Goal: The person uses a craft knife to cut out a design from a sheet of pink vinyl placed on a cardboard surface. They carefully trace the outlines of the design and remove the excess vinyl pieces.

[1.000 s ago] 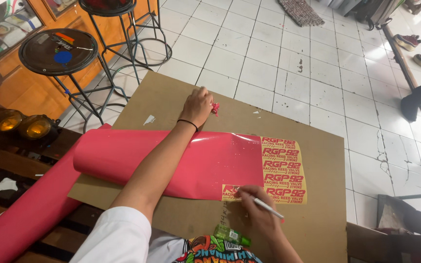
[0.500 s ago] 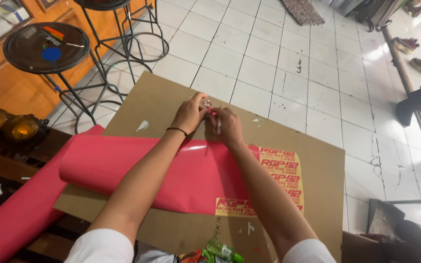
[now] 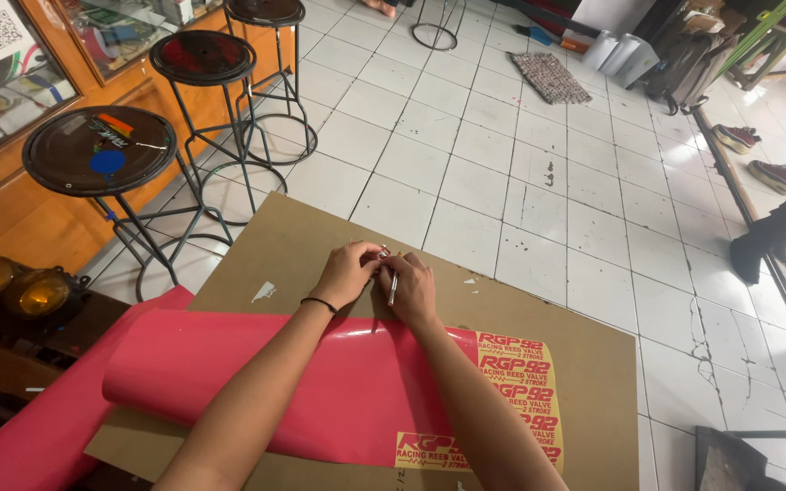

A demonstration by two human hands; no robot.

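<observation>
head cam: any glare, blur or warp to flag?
Head view: floor tiles blown out at top right; soft sheen on the pink roll; hands sharp, no motion blur; wide-angle bend shows in the tile lines; left edge by the lamps dark.

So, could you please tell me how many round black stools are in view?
3, in a diagonal row on the left by the wooden counter: the nearest stool with a blue sticker, the middle stool behind it, and the farthest stool, cut off by the top edge. Others may be out of frame.
</observation>
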